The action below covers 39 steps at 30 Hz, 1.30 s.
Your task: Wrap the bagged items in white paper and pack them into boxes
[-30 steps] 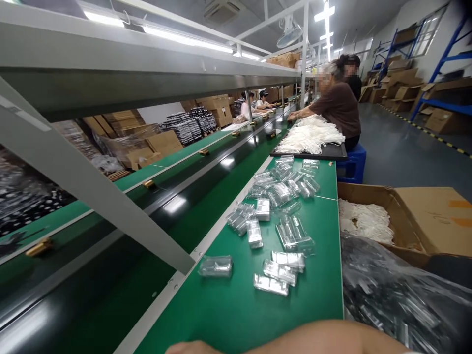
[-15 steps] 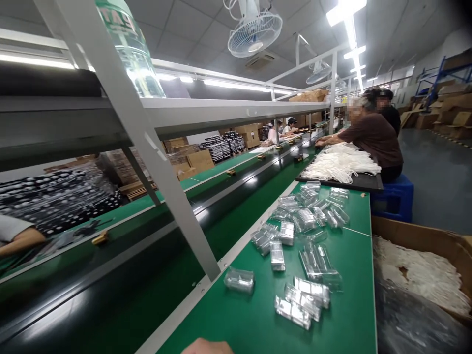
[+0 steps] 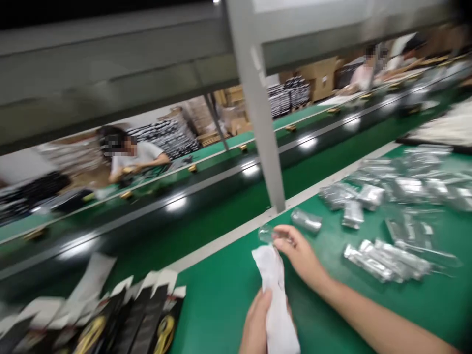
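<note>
Head camera is looking down on my two hands over the green table [image 3: 228, 305], and the picture is blurred. I am gripping the white folded piece [image 3: 276, 295] in my left hand [image 3: 256, 324], fingers wrapping around its lower end near the bottom edge of the view. It is running lengthwise away from me, its far end pointing up toward the grey post [image 3: 258, 108] and leaning slightly left. My right hand [image 3: 300, 253] is sitting just beyond that far end, fingertips pinching narrowly on a small clear plastic case [image 3: 267, 233] that is touching the top of the white piece. Another clear case [image 3: 306, 220] is lying just beside my right fingers, and a heap of clear cases [image 3: 391, 191] is spreading to the right. Black-and-white cartons [image 3: 121, 314] are lying to my left.
</note>
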Each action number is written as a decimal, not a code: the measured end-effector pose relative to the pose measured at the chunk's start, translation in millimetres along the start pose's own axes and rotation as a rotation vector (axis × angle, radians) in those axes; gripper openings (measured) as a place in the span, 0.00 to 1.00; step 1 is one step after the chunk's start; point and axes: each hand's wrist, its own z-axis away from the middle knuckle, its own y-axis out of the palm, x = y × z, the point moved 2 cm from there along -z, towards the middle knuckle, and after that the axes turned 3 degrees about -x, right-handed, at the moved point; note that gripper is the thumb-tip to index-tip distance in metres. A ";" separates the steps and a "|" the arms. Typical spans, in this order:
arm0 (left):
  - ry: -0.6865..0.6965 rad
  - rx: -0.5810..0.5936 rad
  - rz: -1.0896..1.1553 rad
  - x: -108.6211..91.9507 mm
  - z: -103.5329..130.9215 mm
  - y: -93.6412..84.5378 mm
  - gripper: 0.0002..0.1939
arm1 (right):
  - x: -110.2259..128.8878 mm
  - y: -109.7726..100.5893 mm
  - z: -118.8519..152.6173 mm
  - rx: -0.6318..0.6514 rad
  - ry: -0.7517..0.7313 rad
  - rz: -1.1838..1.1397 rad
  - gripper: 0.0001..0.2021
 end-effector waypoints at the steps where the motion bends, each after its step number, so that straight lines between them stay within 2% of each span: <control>1: 0.052 -0.052 0.050 -2.7 -4.2 -4.8 0.17 | -0.9 -3.9 -0.9 -0.012 -0.021 0.060 0.17; 4: 0.230 -0.105 0.176 -14.4 -14.6 -15.0 0.28 | 0.0 -8.5 1.9 -0.004 -0.058 0.229 0.15; 6: 0.282 -0.054 0.203 -19.0 -17.8 -15.8 0.36 | 1.6 -3.8 11.6 0.051 -0.071 0.308 0.15; 8: 0.296 -0.005 0.196 -18.7 -18.4 -12.7 0.40 | 1.8 5.4 26.1 0.125 -0.080 0.351 0.14; 12: 0.319 0.005 0.072 -10.1 -16.8 -3.5 0.36 | -3.1 23.8 51.9 0.283 -0.101 0.425 0.12; 15: 0.373 -0.007 -0.090 -5.9 -13.3 0.0 0.29 | -7.4 27.2 58.3 0.322 -0.121 0.477 0.09; 18: 0.394 0.104 -0.179 -5.2 -7.7 1.3 0.26 | -10.5 24.1 57.4 0.308 -0.132 0.507 0.09; 20: 0.361 0.234 -0.128 -5.4 -4.0 1.3 0.31 | -12.3 22.3 56.8 0.312 -0.151 0.535 0.09; 22: 0.339 0.309 -0.037 -5.9 -1.8 0.3 0.36 | -13.7 22.0 58.0 0.337 -0.206 0.574 0.09; 24: 0.337 0.283 0.037 -5.8 -2.2 -1.7 0.37 | -14.2 22.5 60.2 0.351 -0.316 0.629 0.08; 26: 0.355 0.170 0.076 -4.7 -4.4 -3.8 0.34 | -14.0 22.3 62.1 0.340 -0.454 0.700 0.09; 28: 0.357 0.077 0.107 -2.5 -6.4 -4.5 0.32 | -14.5 20.8 62.0 0.337 -0.543 0.755 0.15; 31: 0.359 0.077 0.183 1.3 -7.9 -3.0 0.32 | -20.3 16.9 57.0 0.450 -0.463 0.731 0.26; 33: 0.376 0.110 0.233 4.1 -9.1 -2.3 0.32 | -27.3 14.8 53.4 0.586 -0.361 0.720 0.27; 35: 0.402 0.116 0.262 7.4 -10.8 -2.6 0.32 | -34.6 12.9 50.9 0.679 -0.329 0.750 0.25; 37: 0.435 0.106 0.246 10.3 -11.7 -2.6 0.32 | -40.9 10.4 49.3 0.695 -0.346 0.777 0.23; 39: 0.480 0.087 0.144 10.0 -9.0 -2.0 0.32 | -45.2 6.7 47.5 0.654 -0.344 0.757 0.22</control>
